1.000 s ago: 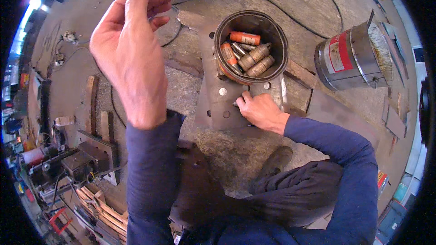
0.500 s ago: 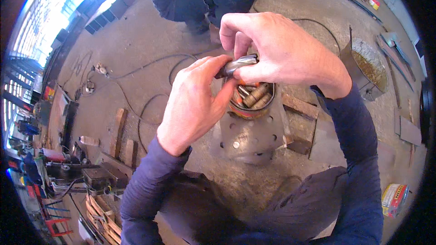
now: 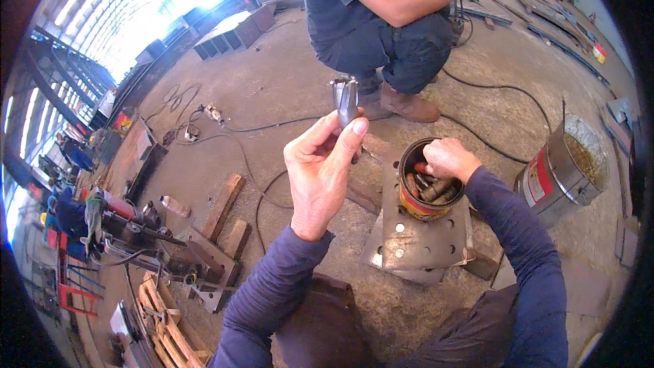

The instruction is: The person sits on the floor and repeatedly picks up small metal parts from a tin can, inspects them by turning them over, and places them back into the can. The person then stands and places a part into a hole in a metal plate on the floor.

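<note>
My left hand [image 3: 320, 160] is raised in front of me, pinching a silvery, hollow, toothed annular cutter [image 3: 346, 101] between thumb and fingers. The cutter stands upright with its toothed end up. To the right, my right hand [image 3: 446, 160] reaches into a round can [image 3: 424, 210] with a yellow and red outside. Its fingers are curled in, their tips hidden, so what they hold does not show. Several cylindrical metal pieces [image 3: 436, 191] lie in the can, with an orange-red piece [image 3: 420, 167] close to my fingers. Under the can is a metal plate with holes [image 3: 409, 249].
A person [image 3: 388, 34] wearing gloves squats ahead. Beyond the can stands a cut-open metal bucket [image 3: 555, 174]. Cables [image 3: 262, 125] snake over the floor. Wooden blocks [image 3: 223, 208], a steel frame [image 3: 211, 272] and a wooden pallet [image 3: 163, 327] are at the left.
My hands have parted: the right one let go of the cutter and went down into the can. The left keeps the cutter, now upright. My view has tilted up and shifted.
</note>
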{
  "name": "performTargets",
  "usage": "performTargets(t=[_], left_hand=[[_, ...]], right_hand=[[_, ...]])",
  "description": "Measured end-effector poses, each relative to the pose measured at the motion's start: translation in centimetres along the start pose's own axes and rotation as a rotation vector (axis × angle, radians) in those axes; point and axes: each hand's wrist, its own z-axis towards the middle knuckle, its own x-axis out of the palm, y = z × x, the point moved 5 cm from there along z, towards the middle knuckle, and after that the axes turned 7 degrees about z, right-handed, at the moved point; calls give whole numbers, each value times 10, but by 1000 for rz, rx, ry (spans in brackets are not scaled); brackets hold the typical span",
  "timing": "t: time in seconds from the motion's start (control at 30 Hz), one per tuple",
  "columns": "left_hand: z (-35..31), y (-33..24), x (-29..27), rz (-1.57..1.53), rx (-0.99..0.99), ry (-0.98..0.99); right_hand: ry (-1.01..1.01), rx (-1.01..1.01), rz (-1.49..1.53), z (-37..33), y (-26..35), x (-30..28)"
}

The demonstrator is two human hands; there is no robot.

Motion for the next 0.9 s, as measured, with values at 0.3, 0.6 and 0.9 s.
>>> performTargets(t=[0.3,0.6,0.9], left_hand=[[-2,11,7,-475,-255,168],[-10,7,16,-406,-241,236],[-15,-20,17,-30,96,168]], right_hand=[[-22,-45,-143,-2,-6,39],[-270,-87,-191,3,-13,75],[-378,-93,-141,10,-17,85]])
